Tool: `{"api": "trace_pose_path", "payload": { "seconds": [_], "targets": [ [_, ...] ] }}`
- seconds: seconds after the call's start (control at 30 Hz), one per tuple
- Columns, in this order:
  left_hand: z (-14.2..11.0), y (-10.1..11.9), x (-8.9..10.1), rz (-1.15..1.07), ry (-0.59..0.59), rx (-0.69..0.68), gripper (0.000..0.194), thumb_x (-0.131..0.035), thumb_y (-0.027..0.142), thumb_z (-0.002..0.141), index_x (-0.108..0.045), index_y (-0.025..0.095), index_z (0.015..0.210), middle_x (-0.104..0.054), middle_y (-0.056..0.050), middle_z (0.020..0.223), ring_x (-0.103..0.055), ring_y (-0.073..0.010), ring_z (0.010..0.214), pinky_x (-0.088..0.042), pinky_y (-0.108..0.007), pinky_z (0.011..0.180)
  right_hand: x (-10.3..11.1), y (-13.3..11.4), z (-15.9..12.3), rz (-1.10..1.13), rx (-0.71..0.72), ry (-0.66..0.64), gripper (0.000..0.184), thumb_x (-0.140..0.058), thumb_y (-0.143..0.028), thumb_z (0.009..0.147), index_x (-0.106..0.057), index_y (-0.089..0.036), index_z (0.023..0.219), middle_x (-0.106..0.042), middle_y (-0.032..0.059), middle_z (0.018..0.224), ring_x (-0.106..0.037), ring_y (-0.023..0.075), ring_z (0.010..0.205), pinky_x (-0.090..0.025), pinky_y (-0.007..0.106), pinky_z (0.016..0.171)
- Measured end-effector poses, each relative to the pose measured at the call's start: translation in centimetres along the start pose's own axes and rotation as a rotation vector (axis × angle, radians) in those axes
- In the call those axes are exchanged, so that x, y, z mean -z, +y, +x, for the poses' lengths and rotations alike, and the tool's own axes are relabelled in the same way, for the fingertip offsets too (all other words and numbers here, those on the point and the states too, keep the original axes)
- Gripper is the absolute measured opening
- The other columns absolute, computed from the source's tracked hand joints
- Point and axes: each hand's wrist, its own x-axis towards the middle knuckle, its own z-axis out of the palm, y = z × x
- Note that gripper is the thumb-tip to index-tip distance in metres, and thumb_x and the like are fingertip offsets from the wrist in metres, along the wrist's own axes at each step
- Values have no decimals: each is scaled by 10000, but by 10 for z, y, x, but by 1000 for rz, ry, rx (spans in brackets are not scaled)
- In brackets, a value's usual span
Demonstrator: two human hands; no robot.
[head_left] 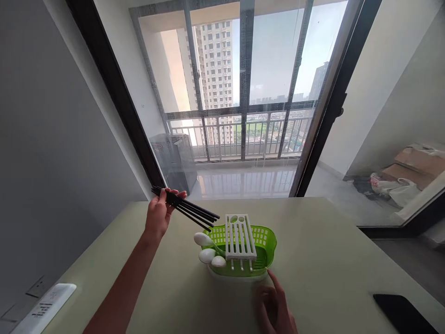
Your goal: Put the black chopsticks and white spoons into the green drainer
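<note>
A bundle of several black chopsticks (194,211) is gripped in my left hand (159,214), raised above the left part of the table. Their free ends fan out toward the basket. A green basket (267,241) with a white base stands at the table's middle. Across its rim lies a white slotted rack (241,239) with small hooks at the front. Several white spoons (207,255) lean out over the basket's left side. My right hand (276,306) is at the basket's front right corner, index finger extended to the rim, the other fingers loosely bent around nothing visible.
A black phone-like slab (405,313) lies at the table's right edge. A white power strip (52,306) is at the lower left. Beyond the pale table (313,241) are a sliding door frame and a balcony; cardboard boxes (417,162) and bags sit at the right.
</note>
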Motion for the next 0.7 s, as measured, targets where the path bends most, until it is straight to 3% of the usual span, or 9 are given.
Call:
{"api": "trace_pose_path", "payload": {
  "seconds": [0.1,0.27,0.5,0.6,0.7],
  "targets": [
    [19,8,35,-150,211,167,295,-389,147,1036,-571,158,804,-666,-23,767,-724,-163,746,-650,-411,827,0,-1,0,31,3,-16,718,-500,-641,926,-384,-254,1520,-701,23,906,-706,201,748,-543,275,669],
    [14,2,96,-78,307,325,365,-337,41,984,-510,176,693,-560,-10,650,-624,-123,578,-644,-299,628,-5,-2,-1,69,18,-3,710,-480,-645,939,-360,-248,1515,-671,19,892,-670,185,705,-541,274,661],
    [-22,-19,147,168,196,518,280,-384,83,1005,-510,174,772,-441,46,617,-435,-73,436,-534,-243,467,-3,2,0,105,-17,18,719,-554,-639,912,-352,-239,1474,-673,17,911,-667,185,722,-525,268,676],
    [-32,-23,162,295,123,543,122,-531,170,985,-530,173,862,-464,53,652,-436,-76,453,-505,-240,457,-2,6,1,134,0,12,714,-566,-638,907,-356,-228,1453,-664,12,898,-627,166,665,-503,260,638],
    [-36,-30,175,427,51,531,215,-690,311,906,-519,182,881,-473,66,660,-429,-71,461,-467,-223,450,-3,7,0,155,22,17,701,-572,-623,909,-355,-218,1438,-659,13,892,-589,153,624,-489,263,623]
  ]
}}
